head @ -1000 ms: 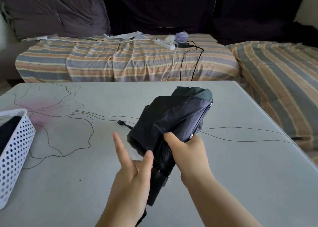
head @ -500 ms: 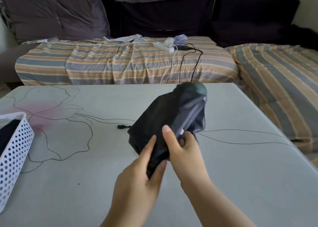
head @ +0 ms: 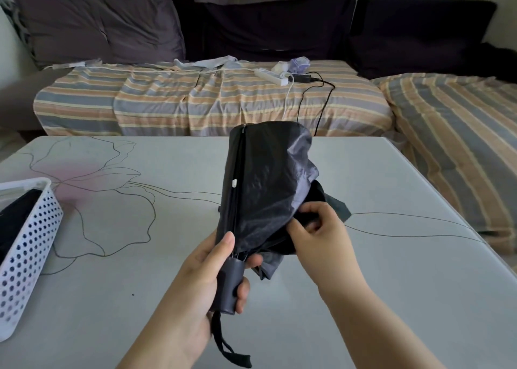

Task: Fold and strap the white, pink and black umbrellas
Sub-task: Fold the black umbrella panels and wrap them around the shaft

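A second ago the left hand [head: 204,279] was spread open beside the black umbrella [head: 265,184], and the right hand [head: 319,234] alone was clutching it near the handle; now the left hand is wrapping its fingers and thumb around the smooth, matte cylindrical handle [head: 229,287], and the right hand has shifted up to the canopy. The umbrella, earlier leaning away to the right, is now standing nearly upright above the left fist, held over the table [head: 391,284].

The right fingers are pinching a loose fold of the thin, slightly glossy fabric just right of the ribs. The canopy is bunching in crumpled, crinkly pleats above both hands, with a straight dark rib running up from the left thumb. A flat woven wrist strap [head: 223,343] is dangling below the left fingers.

Well left of the left hand, a white perforated plastic basket [head: 28,256] is sitting on the pale table, which is printed with thin curving flower outlines.
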The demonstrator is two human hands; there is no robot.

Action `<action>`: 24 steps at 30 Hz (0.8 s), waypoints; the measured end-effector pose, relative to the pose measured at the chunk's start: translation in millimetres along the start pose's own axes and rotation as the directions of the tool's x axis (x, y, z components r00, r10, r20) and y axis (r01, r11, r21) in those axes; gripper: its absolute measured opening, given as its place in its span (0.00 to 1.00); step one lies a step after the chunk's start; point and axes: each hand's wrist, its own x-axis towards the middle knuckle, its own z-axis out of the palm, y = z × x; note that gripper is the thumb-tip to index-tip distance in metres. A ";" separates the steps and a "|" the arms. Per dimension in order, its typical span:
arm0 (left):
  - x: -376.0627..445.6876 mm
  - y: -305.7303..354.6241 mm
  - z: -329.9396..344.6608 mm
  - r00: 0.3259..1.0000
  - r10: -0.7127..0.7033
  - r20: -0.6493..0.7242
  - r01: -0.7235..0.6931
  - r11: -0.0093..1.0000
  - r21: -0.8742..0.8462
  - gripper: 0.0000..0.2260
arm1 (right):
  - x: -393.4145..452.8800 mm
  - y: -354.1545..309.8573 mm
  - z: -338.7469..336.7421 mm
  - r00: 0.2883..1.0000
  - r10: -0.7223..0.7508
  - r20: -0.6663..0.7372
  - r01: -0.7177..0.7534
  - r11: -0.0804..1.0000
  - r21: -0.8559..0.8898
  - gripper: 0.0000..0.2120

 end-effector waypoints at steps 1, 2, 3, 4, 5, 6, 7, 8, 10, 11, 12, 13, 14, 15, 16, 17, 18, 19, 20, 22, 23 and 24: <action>-0.9 -1.2 0.5 1.000 -0.005 0.012 0.005 1.000 -0.002 0.18 | 1.0 1.0 -1.9 0.999 -0.034 -0.029 0.029 0.989 -0.145 0.09; -1.2 -2.2 0.9 1.000 -0.011 0.021 0.011 1.000 -0.006 0.18 | 0.6 0.2 -4.5 0.996 -0.085 -0.038 0.067 0.941 -0.330 0.10; -1.4 -3.3 0.7 1.000 -0.013 0.027 0.013 1.000 -0.006 0.18 | -0.2 -1.0 -7.1 0.990 -0.139 -0.014 0.112 0.853 -0.510 0.10; -1.1 -4.2 1.0 0.999 -0.013 0.031 0.013 1.000 -0.001 0.18 | -0.9 -3.2 -9.5 0.985 -0.170 0.031 0.153 0.773 -0.616 0.08; -1.0 -5.0 1.0 0.999 -0.010 0.032 0.009 1.000 0.005 0.19 | -1.5 -5.1 -11.3 0.981 -0.184 0.065 0.183 0.756 -0.628 0.07; -0.7 -5.9 0.8 1.000 -0.008 0.027 0.008 1.000 0.010 0.18 | -1.8 -7.1 -12.8 0.973 -0.208 0.096 0.225 0.788 -0.574 0.08; -0.3 -6.5 0.6 1.000 -0.010 0.020 0.009 1.000 0.012 0.18 | -2.1 -8.4 -13.5 0.964 -0.245 0.106 0.266 0.842 -0.469 0.08; -0.2 -6.8 0.9 1.000 -0.012 0.012 0.011 1.000 0.011 0.18 | -2.7 -10.4 -14.1 0.954 -0.288 0.086 0.300 0.888 -0.349 0.08; -0.7 -7.7 1.2 1.000 -0.002 0.001 0.002 1.000 0.024 0.16 | -2.6 -16.7 -15.3 0.944 -0.331 0.005 0.328 0.934 -0.139 0.07; -1.3 -8.1 1.3 1.000 0.008 0.000 -0.008 0.999 0.036 0.15 | -1.9 -19.0 -16.3 0.943 -0.331 -0.016 0.330 0.942 -0.058 0.05; -1.8 -8.3 1.6 1.000 0.018 0.003 -0.018 0.999 0.047 0.13 | 0.2 -19.6 -17.4 0.941 -0.337 -0.017 0.337 0.941 -0.010 0.06; -2.4 -8.4 2.0 1.000 0.025 0.007 -0.026 0.998 0.057 0.11 | 3.1 -18.5 -18.7 0.931 -0.364 -0.010 0.364 0.931 -0.008 0.07; -2.9 -8.6 2.1 1.000 0.028 0.012 -0.029 0.998 0.063 0.10 | 6.5 -17.0 -20.3 0.911 -0.413 0.007 0.413 0.910 -0.043 0.09; -3.5 -8.7 1.7 0.999 0.029 0.018 -0.030 0.997 0.070 0.10 | 9.1 -16.0 -21.8 0.885 -0.464 0.032 0.465 0.880 -0.091 0.11; -3.8 -8.7 1.4 0.999 0.029 0.026 -0.031 0.996 0.080 0.10 | 11.7 -15.8 -23.2 0.860 -0.506 0.069 0.510 0.849 -0.140 0.12; -4.2 -8.9 1.0 0.999 0.028 0.038 -0.032 0.995 0.094 0.11 | 13.8 -16.1 -24.8 0.840 -0.534 0.097 0.542 0.819 -0.187 0.12; -4.7 -9.4 0.4 0.998 0.026 0.049 -0.031 0.993 0.111 0.10 | 16.9 -16.1 -26.7 0.829 -0.551 0.092 0.556 0.798 -0.231 0.12; -5.3 -9.7 -0.1 0.998 0.021 0.058 -0.029 0.992 0.126 0.10 | 20.7 -15.9 -29.3 0.832 -0.553 0.055 0.545 0.793 -0.271 0.11; -5.9 -10.0 -0.6 0.998 0.015 0.066 -0.024 0.990 0.138 0.10 | 25.0 -14.8 -32.8 0.851 -0.525 0.008 0.502 0.809 -0.305 0.13; -7.0 -11.4 -1.2 0.997 -0.002 0.079 -0.010 0.987 0.158 0.10 | 31.8 -13.2 -40.8 0.913 -0.408 0.001 0.384 0.857 -0.343 0.25; -7.4 -12.2 -1.2 0.996 -0.008 0.085 -0.006 0.987 0.163 0.11 | 32.9 -13.1 -43.9 0.923 -0.381 0.047 0.372 0.859 -0.352 0.31; -7.7 -13.0 -1.2 0.996 -0.010 0.085 -0.004 0.986 0.165 0.12 | 33.7 -12.7 -46.4 0.919 -0.383 0.094 0.391 0.851 -0.351 0.33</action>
